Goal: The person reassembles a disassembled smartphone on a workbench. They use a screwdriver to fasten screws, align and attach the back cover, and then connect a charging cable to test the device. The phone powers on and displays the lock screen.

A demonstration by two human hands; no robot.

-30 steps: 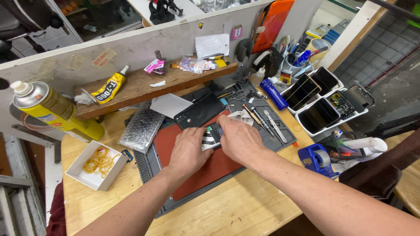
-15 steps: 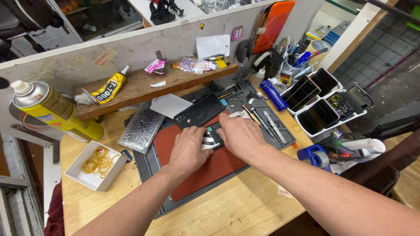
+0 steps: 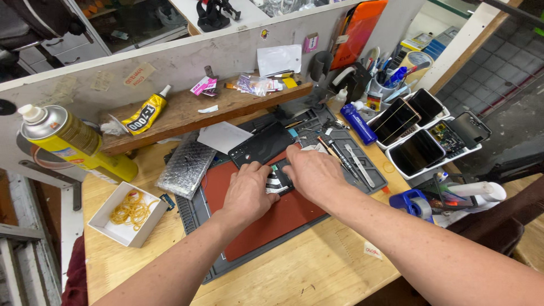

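Both of my hands rest on an opened phone [image 3: 279, 180] that lies on a red mat [image 3: 272, 218] in the middle of the bench. My left hand [image 3: 247, 192] presses on its left part with fingers curled over it. My right hand [image 3: 313, 174] covers its right part, fingers bent down onto it. Most of the phone is hidden under the hands. A black back cover [image 3: 262, 145] lies just beyond them.
A grey work mat [image 3: 362, 170] with small tools lies right. A white tray [image 3: 430, 141] holds several phones. A yellow spray can [image 3: 68, 139], a glue tube [image 3: 144, 112], a box of rubber bands [image 3: 129, 213], a foil pad [image 3: 187, 164] and a blue tape dispenser [image 3: 412, 203] surround them.
My hands have stayed on the phone, with only small shifts of the fingers. Nothing else has moved.
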